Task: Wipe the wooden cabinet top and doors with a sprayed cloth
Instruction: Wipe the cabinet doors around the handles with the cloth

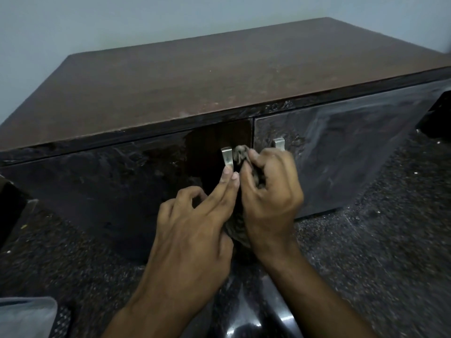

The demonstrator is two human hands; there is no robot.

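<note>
A low wooden cabinet stands against the wall, with a brown dusty top (219,76) and two dark glossy doors. The left door (97,181) has a metal handle (227,156); the right door (341,152) has its own handle (279,143). My right hand (271,191) is closed around a dark bunched cloth (240,154), pressing it against the left door just right of its handle. My left hand (195,223) holds nothing; two extended fingers touch the bottom of the left handle. More cloth hangs between my wrists.
Dark speckled floor (378,240) surrounds the cabinet. A dark object (436,118) stands at the right edge and another (9,206) at the left edge. A grey cloth-like shape (26,315) lies at the bottom left. The pale wall (122,20) is behind.
</note>
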